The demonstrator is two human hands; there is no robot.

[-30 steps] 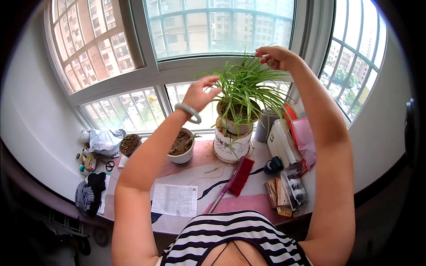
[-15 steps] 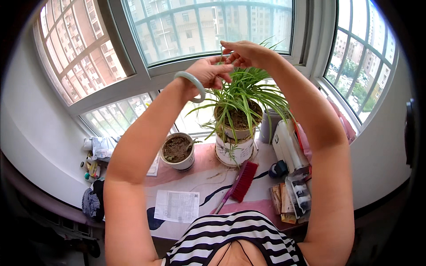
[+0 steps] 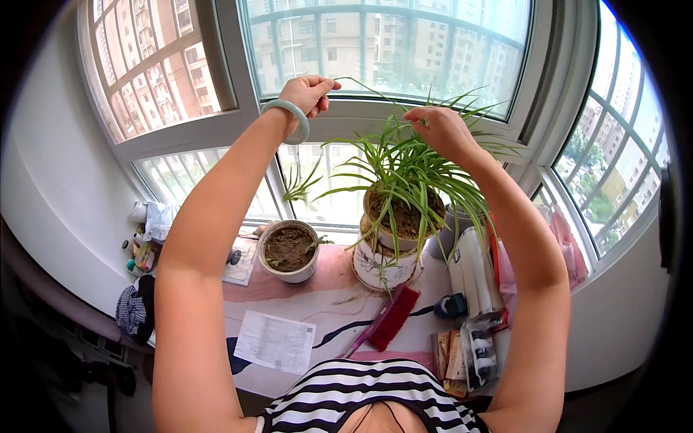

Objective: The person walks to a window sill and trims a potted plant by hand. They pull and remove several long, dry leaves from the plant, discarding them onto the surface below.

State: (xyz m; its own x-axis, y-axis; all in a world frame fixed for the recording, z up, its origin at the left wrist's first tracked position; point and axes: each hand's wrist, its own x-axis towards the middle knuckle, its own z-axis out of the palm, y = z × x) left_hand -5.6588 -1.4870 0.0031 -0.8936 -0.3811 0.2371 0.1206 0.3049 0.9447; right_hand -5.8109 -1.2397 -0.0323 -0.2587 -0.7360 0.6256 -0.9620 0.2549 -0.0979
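My left hand [image 3: 310,95], a pale green bangle [image 3: 297,115] at its wrist, pinches a thin plant stem [image 3: 361,85] before the window. A leafy plantlet [image 3: 299,186] dangles below this hand. The stem arches rightward to the bushy spider plant [image 3: 404,166], whose pot [image 3: 397,243] stands on a white printed container [image 3: 382,270]. At the plant's top, my right hand [image 3: 442,131] has its fingers closed among the long leaves, near the stem's other end; what lies between them is hidden. A smaller white pot [image 3: 292,274] of soil, with a small sprig at its rim, stands left of the plant.
A red-bristled brush [image 3: 390,321] and a printed paper sheet [image 3: 274,341] lie on the patterned tabletop [image 3: 328,260]. Boxes [image 3: 451,357], a white appliance [image 3: 473,278] and a grey pot [image 3: 455,224] crowd the right. Bags and bottles [image 3: 148,242] sit far left. Window frames rise behind.
My hands have moved apart, left hand leftward and right hand rightward and down. The stem now stretches between them, and the plantlet hangs in sight under my left hand. The view has shifted slightly.
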